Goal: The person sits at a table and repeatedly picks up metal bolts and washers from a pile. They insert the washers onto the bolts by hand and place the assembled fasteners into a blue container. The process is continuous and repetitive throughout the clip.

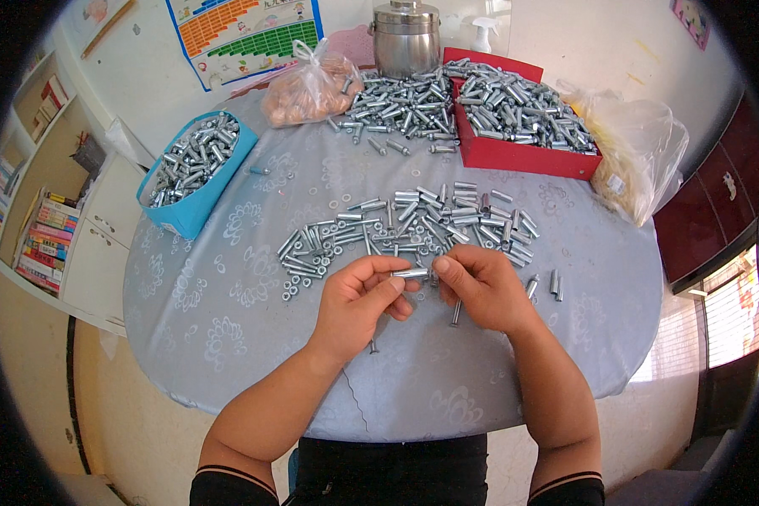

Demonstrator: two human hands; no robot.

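Note:
Over the near middle of the table, my left hand is closed in a pinch on a shiny metal sleeve, which lies roughly level and points right. Close by its right end, my right hand is closed, thumb against fingers; what it pinches is mostly hidden. Beneath the right hand a bolt shows, and another bolt shows under the left; I cannot tell whether either is held. Just beyond my hands lie loose sleeves, bolts and small nuts in a spread.
A blue box of metal anchors stands left, a red box of them at far right. Between them are an anchor heap, a tied plastic bag and a steel pot. Another plastic bag sits by the right edge.

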